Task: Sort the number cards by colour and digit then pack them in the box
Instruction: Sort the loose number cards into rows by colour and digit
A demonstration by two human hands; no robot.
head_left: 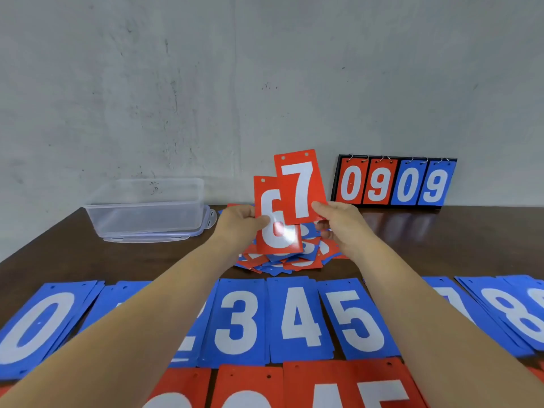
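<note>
Two raised cards: red 6 card, red 7 card. One clear plastic box, one lid, one heap of mixed cards, one flip scoreboard bearing four digit panels, two red, two blue.

On a table, a box sits far left on its lid; a scoreboard stands far right against the wall. Between them lies a card heap — above it, the left hand holds the 6 card and the right hand the 7 card, which overlaps it in front. Nearest the viewer, the back row of stacks lies behind the front row of stacks.
</note>
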